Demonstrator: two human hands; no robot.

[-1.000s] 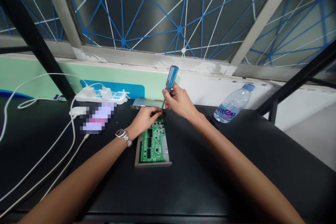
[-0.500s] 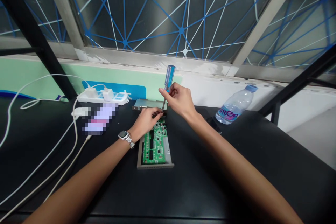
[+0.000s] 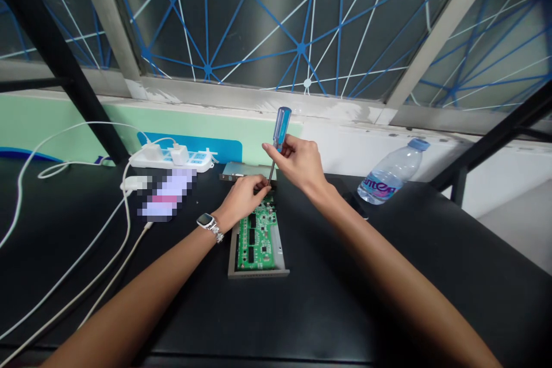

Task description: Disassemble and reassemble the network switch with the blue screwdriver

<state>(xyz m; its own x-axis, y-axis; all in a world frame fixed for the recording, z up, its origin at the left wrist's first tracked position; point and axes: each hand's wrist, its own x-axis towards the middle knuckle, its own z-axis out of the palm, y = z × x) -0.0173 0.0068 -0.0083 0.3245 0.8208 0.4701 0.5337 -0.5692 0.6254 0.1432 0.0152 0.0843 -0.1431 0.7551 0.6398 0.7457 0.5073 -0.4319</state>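
While the right hand (image 3: 297, 164) pinches a blue-handled screwdriver (image 3: 280, 129) upright at the far end of a green circuit board (image 3: 257, 241), uncovered in its metal tray (image 3: 259, 274), the curled left hand (image 3: 241, 196) sits by the tip, its hold unclear.

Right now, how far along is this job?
Done: the green circuit board lies uncovered in its metal case, a metal panel beyond it. In hand: the right hand grips a blue-handled screwdriver, tip at the board's far edge, beside the left hand. Left: the board sits in the case; any remaining screws cannot be seen.
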